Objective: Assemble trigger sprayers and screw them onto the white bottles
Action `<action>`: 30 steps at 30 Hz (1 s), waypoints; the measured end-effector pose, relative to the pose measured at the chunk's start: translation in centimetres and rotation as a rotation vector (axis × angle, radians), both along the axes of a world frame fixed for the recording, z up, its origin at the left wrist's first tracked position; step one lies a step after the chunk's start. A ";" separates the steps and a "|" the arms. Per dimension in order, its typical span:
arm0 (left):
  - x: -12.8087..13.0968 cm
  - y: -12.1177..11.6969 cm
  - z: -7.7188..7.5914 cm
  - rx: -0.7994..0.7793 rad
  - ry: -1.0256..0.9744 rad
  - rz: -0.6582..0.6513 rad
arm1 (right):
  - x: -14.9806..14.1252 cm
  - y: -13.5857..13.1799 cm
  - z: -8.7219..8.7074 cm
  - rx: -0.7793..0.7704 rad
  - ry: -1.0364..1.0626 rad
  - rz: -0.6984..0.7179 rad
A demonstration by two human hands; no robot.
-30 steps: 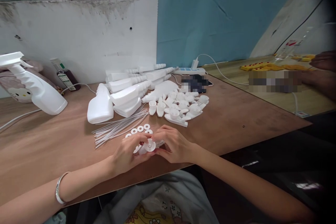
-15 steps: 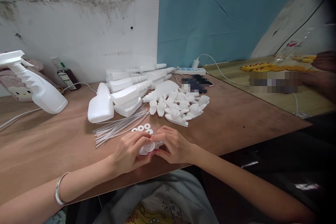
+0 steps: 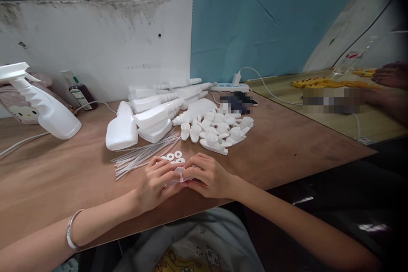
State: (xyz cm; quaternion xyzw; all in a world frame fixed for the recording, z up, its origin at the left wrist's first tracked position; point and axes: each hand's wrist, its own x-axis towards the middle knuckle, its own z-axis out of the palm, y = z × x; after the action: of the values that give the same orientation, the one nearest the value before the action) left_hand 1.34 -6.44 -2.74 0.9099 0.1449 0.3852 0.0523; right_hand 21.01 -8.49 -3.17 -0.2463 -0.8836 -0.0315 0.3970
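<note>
Head view: left hand [image 3: 156,185] and right hand [image 3: 208,176] hold a white part [image 3: 179,171] in narrow grip, nearside of white rings [image 3: 175,154]; step judged two-handed manipulation, next move likely needing a steady hold.

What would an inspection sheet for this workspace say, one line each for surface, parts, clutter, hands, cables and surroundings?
Surface: brown tabletop, small dark marks toward the right.
Parts: white bottles lying heaped; white spray heads piled beside them; thin tubes in a loose bundle; flat white rings beyond the hands.
Clutter: patterned pink bag and dark bottle by the wall, left.
Hands: left hand and right hand together grip a small white piece, mostly hidden by fingers.
Cables: white cable at left; power strip with a plugged-in charger.
Surroundings: stained white wall, blue sheet, another person's hand at far right.
</note>
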 end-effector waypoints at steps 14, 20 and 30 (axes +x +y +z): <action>0.0 0.0 0.2 -0.064 -0.029 -0.029 | 0.0 -0.2 0.1 -0.055 0.008 0.015; -0.2 0.1 -0.1 -0.171 -0.034 -0.012 | 0.1 0.0 0.0 -0.063 -0.037 -0.008; 0.0 0.3 -0.4 -0.109 -0.045 -0.044 | 0.1 -0.1 0.2 -0.022 -0.029 -0.004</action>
State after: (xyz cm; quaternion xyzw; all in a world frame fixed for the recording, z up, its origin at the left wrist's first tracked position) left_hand 1.32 -6.18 -3.17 0.8997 0.1444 0.3959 0.1133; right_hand 21.12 -8.64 -2.95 -0.2522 -0.8891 -0.0262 0.3812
